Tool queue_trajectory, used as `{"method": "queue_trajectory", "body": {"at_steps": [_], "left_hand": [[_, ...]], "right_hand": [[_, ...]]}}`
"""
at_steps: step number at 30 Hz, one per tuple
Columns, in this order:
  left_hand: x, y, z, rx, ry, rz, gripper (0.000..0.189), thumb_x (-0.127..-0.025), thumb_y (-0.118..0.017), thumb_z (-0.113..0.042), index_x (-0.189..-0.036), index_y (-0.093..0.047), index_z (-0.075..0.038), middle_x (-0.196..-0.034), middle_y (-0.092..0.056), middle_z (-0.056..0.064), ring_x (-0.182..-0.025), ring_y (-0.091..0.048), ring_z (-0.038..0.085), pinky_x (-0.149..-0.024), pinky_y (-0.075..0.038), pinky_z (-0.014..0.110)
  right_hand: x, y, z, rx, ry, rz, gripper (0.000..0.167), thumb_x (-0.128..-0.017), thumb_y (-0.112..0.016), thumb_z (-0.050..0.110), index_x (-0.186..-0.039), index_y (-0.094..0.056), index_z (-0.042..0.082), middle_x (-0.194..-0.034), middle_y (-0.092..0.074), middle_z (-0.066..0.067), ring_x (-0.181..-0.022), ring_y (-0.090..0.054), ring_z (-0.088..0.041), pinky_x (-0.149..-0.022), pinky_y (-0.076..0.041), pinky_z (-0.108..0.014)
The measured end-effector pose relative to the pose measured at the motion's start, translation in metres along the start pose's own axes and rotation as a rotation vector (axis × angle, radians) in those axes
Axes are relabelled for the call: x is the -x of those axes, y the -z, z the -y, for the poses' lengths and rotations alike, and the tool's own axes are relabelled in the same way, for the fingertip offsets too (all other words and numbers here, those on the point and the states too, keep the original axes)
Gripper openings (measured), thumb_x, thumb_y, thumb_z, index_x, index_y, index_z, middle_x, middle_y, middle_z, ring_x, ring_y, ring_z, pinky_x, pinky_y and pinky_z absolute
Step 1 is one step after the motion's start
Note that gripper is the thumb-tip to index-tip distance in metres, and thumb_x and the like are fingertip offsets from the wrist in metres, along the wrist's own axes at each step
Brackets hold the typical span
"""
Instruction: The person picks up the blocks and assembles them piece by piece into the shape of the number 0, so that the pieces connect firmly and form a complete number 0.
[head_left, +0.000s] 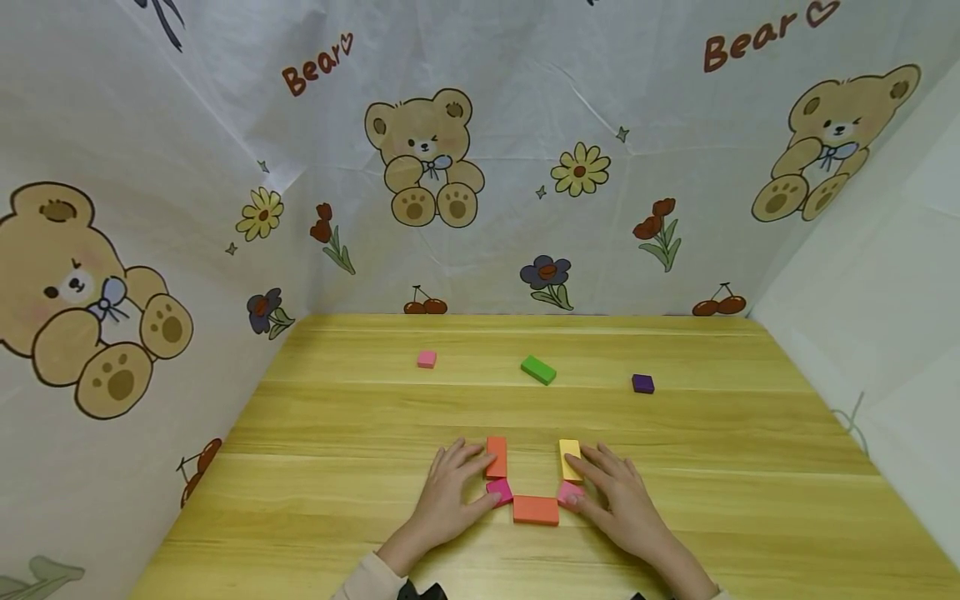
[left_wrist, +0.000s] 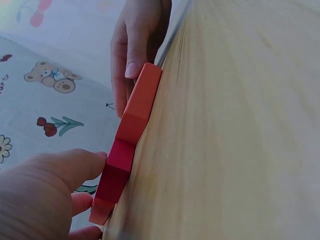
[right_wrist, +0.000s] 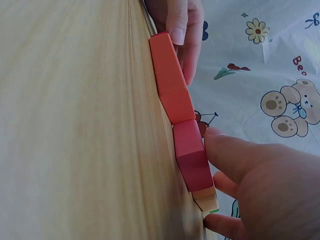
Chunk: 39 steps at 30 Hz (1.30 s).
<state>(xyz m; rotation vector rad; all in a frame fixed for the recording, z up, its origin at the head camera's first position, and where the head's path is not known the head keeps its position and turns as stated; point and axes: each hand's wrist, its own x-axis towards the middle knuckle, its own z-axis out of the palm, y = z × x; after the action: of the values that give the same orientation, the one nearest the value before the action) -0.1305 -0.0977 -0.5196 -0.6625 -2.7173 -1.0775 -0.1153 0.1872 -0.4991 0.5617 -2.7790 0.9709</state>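
My left hand (head_left: pixel 448 492) lies at the left side of a U-shaped row of blocks. Its thumb touches a magenta block (head_left: pixel 500 493), and a fingertip rests on an orange block (head_left: pixel 497 448) standing lengthwise behind it. On the other side my right hand (head_left: pixel 622 500) has its thumb on a pink block (head_left: pixel 567 492) and a finger on a yellow block (head_left: pixel 568 448). Another orange block (head_left: pixel 536 510) lies crosswise at the front, joining both corners. Both wrist views show the blocks end to end, with fingers spread loosely along them.
Farther back on the wooden table (head_left: pixel 360 417) lie a small pink block (head_left: pixel 427 359), a green block (head_left: pixel 538 370) and a dark purple block (head_left: pixel 642 383). A bear-print cloth (head_left: pixel 502 167) hangs behind and to the left, and a white wall (head_left: pixel 885 333) stands on the right.
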Motion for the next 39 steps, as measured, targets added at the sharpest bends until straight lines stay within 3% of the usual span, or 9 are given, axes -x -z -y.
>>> {"method": "queue_trajectory", "body": {"at_steps": [11,18,24,34,39], "left_hand": [[0.0,0.0,-0.001,-0.012,-0.017,-0.006,0.051,-0.086,-0.071,-0.036,-0.129,-0.064,-0.011,-0.137,-0.056,0.013,-0.137,-0.037,0.046,-0.11,-0.021,0.07],[0.0,0.0,-0.002,-0.013,-0.015,-0.004,0.051,-0.086,-0.071,-0.036,-0.13,-0.064,-0.011,-0.137,-0.056,0.013,-0.138,-0.037,0.045,-0.11,-0.021,0.07],[0.001,0.001,-0.002,-0.012,-0.003,0.006,0.051,-0.086,-0.072,-0.036,-0.13,-0.064,-0.012,-0.137,-0.056,0.012,-0.139,-0.036,0.044,-0.111,-0.02,0.069],[0.001,0.001,0.0,-0.017,0.004,0.008,0.052,-0.086,-0.072,-0.037,-0.131,-0.063,-0.013,-0.138,-0.055,0.01,-0.139,-0.036,0.043,-0.112,-0.02,0.068],[0.0,0.001,0.0,-0.015,-0.005,0.001,0.051,-0.086,-0.071,-0.036,-0.131,-0.063,-0.013,-0.138,-0.056,0.011,-0.139,-0.036,0.044,-0.111,-0.02,0.069]], "right_hand": [[0.001,0.001,-0.002,-0.032,-0.002,0.002,0.052,-0.088,-0.072,0.032,-0.135,-0.06,0.015,-0.141,-0.052,-0.02,-0.136,-0.036,-0.049,-0.103,-0.018,-0.077],[-0.004,0.008,-0.003,-0.001,0.05,-0.045,0.049,-0.088,-0.073,0.025,-0.133,-0.061,0.01,-0.137,-0.054,-0.022,-0.124,-0.05,-0.046,-0.096,-0.037,-0.07],[-0.014,0.03,-0.008,-0.015,0.032,-0.032,0.051,-0.088,-0.073,0.021,-0.134,-0.059,0.004,-0.137,-0.053,-0.026,-0.12,-0.053,-0.05,-0.09,-0.046,-0.066],[-0.057,0.08,-0.058,-0.049,-0.035,-0.089,0.058,-0.082,-0.076,0.005,-0.134,-0.054,-0.005,-0.129,-0.049,-0.032,-0.113,-0.05,-0.051,-0.09,-0.041,-0.069],[-0.073,0.095,-0.082,-0.048,-0.107,-0.076,0.059,-0.085,-0.074,0.008,-0.138,-0.051,-0.004,-0.128,-0.046,-0.034,-0.111,-0.05,-0.051,-0.086,-0.044,-0.067]]}}
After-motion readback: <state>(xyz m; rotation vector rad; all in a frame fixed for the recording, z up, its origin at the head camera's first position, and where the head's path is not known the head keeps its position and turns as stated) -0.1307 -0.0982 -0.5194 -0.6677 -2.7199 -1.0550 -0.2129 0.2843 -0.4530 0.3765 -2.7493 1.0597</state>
